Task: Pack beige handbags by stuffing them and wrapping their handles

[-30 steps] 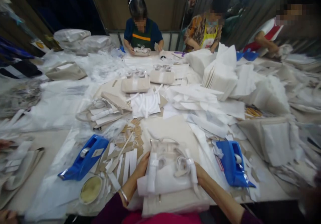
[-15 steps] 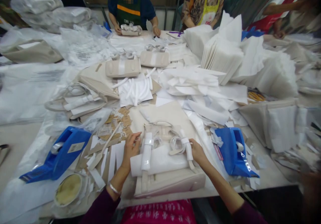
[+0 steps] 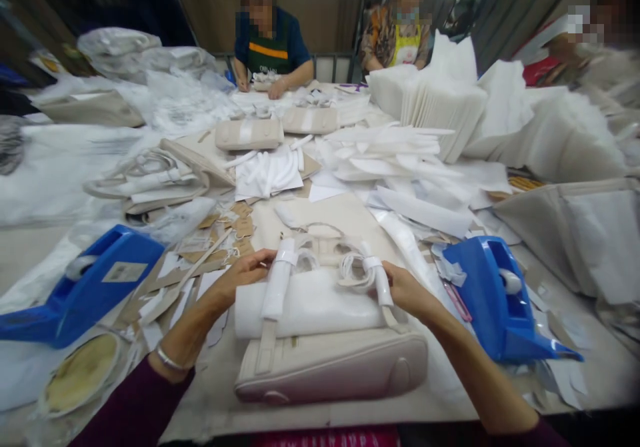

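Note:
A beige handbag (image 3: pixel 340 365) lies on the table in front of me, with a white foam sheet (image 3: pixel 320 303) across it. Two handle straps stand over the foam in white wrapping, the left wrapped strap (image 3: pixel 279 288) and the right wrapped strap (image 3: pixel 381 284). Coiled white straps (image 3: pixel 356 270) sit between them. My left hand (image 3: pixel 250 272) is at the left wrapped strap, fingers bent and their tips hidden behind it. My right hand (image 3: pixel 403 287) has its fingers closed on the right wrapped strap.
Blue tape dispensers stand at left (image 3: pixel 107 280) and right (image 3: pixel 493 293). A round tin (image 3: pixel 83 372) is at front left, near paper tags (image 3: pixel 240 223). Foam sheets (image 3: pixel 440 100) are stacked at back right. Two people (image 3: pixel 273 47) work across the table; another is partly visible at right.
The view has tilted up and come nearer the bag. My left hand has moved in to the left wrapped strap. The person opposite has brought both hands closer together.

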The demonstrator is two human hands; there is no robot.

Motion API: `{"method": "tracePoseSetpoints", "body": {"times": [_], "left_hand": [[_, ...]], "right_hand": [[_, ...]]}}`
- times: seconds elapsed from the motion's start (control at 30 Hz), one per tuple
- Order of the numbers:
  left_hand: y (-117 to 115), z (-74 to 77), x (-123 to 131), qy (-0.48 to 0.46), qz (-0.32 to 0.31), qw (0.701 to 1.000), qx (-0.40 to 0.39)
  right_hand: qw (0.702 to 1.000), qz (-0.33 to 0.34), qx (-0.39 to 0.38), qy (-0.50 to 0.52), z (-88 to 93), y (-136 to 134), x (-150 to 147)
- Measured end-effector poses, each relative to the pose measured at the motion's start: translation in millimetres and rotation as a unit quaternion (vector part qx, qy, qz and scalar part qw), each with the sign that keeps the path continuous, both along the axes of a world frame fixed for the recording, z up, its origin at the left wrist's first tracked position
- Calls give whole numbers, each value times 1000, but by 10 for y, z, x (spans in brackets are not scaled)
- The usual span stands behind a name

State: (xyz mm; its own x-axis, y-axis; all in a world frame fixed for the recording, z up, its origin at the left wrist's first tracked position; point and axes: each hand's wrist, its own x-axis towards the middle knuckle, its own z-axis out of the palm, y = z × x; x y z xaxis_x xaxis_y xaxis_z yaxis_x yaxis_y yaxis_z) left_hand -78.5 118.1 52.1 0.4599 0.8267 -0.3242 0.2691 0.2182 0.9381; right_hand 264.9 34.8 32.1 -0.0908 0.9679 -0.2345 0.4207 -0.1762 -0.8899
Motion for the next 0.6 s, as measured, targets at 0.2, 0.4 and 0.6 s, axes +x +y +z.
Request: {"method": "tracePoseSetpoints", "body": {"times": [0.2,0.4,0.6], "left_hand": [[-22,-7,-41,-89,-29,996,-10],[-104,14,-5,-68,-36,995,61],[178,-254,-4,107,-19,964,243]], "right_hand": [[990,85,69,-87,-103,61,78],[990,29,107,-88,-103,58,-38],[970,-67,225,-60,-297,78,-96]]}}
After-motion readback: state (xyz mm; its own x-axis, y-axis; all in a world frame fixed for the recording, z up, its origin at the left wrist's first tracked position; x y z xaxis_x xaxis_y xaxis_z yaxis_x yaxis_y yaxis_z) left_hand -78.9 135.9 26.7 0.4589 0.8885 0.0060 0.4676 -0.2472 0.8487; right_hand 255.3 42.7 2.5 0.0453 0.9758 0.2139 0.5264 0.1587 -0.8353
